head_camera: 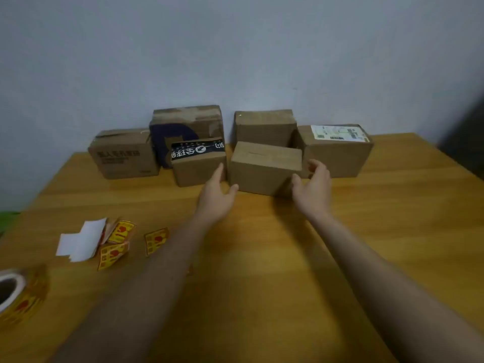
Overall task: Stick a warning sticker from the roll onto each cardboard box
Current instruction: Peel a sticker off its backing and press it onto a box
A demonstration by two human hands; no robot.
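Head view: we've got both hands out at the plain box (264, 169), front centre of the table (262, 258). Left hand (216, 197) spread wide, empty, at the box's left face, in the gap beside the black-banded box (199, 163); whether it touches either box is unclear. Right hand (313, 188) also wide and empty, cupped at the box's right end, fingers between it and the labelled box (337, 150). No grip closed yet.

Six boxes total, bunched at the wall; none shows a warning sticker. Roll (21, 294) sits at the near left table edge, well apart from the hands. Loose stickers (155, 239) and white backing strips (78, 242) lie left of the left forearm.

Risks, as we judge them:
- Boxes are packed tight. Pulling the plain box could drag or knock its neighbours.
- The left forearm passes just beside the loose stickers; a sweep could scatter them or catch adhesive if any are peeled.
- Roll near the edge could get nudged off.
- With no marks on the boxes, losing count is easy once they are shuffled.

Writing: black band carries white Chinese characters plus a round logo, upside down to us, too blurred to read. Far-left box (123, 155) has dark Chinese print, illegible. Labelled box has a white shipping label with barcode, text too small. Stickers are yellow with red graphics.
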